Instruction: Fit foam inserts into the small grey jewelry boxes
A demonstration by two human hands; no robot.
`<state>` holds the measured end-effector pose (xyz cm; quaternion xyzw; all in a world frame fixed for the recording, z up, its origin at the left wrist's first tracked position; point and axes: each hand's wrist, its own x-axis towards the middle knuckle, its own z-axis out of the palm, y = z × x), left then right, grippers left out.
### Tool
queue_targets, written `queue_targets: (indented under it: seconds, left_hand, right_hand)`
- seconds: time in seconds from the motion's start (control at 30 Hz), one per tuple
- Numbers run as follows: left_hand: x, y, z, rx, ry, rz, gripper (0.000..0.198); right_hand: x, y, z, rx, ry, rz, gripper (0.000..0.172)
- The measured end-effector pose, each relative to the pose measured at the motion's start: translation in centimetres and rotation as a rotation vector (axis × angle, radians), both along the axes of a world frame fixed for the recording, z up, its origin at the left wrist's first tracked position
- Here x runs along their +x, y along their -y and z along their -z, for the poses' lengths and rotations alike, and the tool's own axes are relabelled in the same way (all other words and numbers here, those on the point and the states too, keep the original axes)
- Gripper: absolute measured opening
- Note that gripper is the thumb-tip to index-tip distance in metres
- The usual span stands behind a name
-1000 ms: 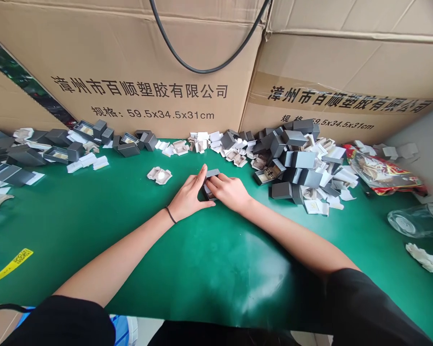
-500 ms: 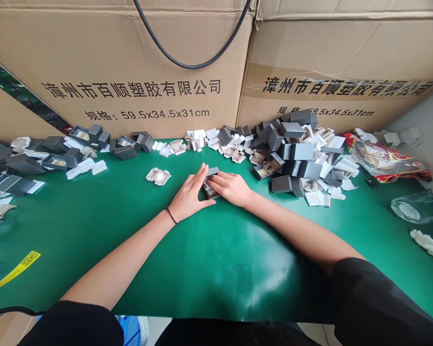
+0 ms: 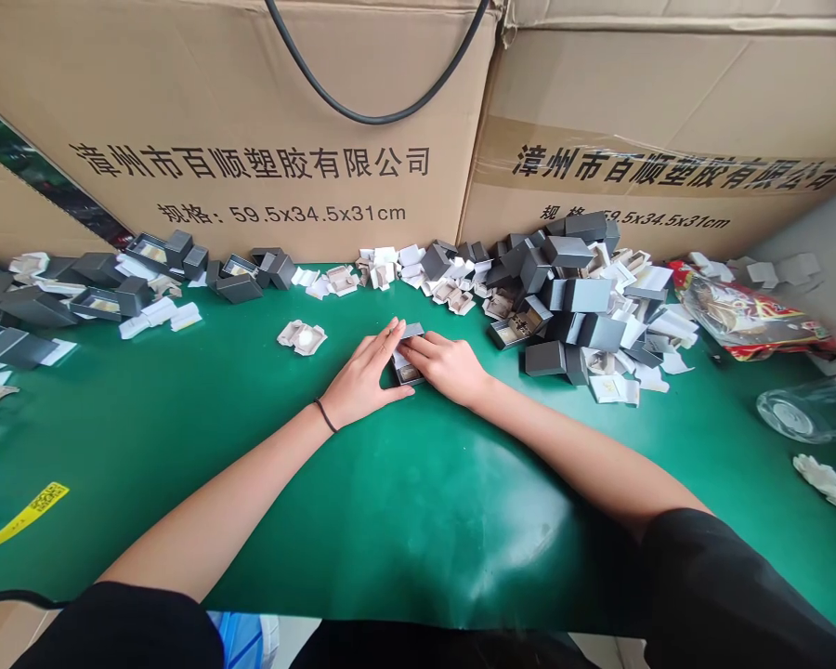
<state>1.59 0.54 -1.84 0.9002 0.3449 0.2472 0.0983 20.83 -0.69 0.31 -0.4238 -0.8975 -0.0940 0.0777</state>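
A small dark grey box (image 3: 408, 372) rests on the green table (image 3: 251, 483) between my hands, its lid raised. My left hand (image 3: 366, 376) lies along the left side of the box, thumb apart from the fingers, holding it. The fingers of my right hand (image 3: 450, 367) are bent into the box from the right, and their tips are partly hidden. To the left of my hands lies a crumpled white paper insert (image 3: 302, 337) with a pale round spot in it.
Piles of grey boxes with white inserts lie at the right (image 3: 568, 297) and left (image 3: 42, 307). Large cartons (image 3: 251, 111) stand behind. At the right are a red packet (image 3: 752, 311) and a clear glass (image 3: 794, 415). A black cable (image 3: 376, 118) hangs above.
The view has shifted slightly. Both hands stay at the box, with almost the same pose.
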Motion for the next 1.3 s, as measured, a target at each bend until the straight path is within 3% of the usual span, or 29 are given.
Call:
queue_targets:
  seconds: [0.73,1.03,1.3]
  left_hand:
    - [0.0,-0.1,-0.6,-0.127,0.057,-0.011,0.1]
    - [0.0,-0.3,-0.2,-0.212,0.07,-0.027,0.109]
    - [-0.1,-0.2,-0.2,-0.224,0.056,0.02,0.11]
  right_hand:
    - [-0.6,0.5,-0.8,-0.113,0.051,0.061,0.033]
    - [1.1,0.1,1.0,0.094,-0.082,-0.04,0.033]
    - [0.1,0.3,1.2,0.158,-0.115,0.06,0.03]
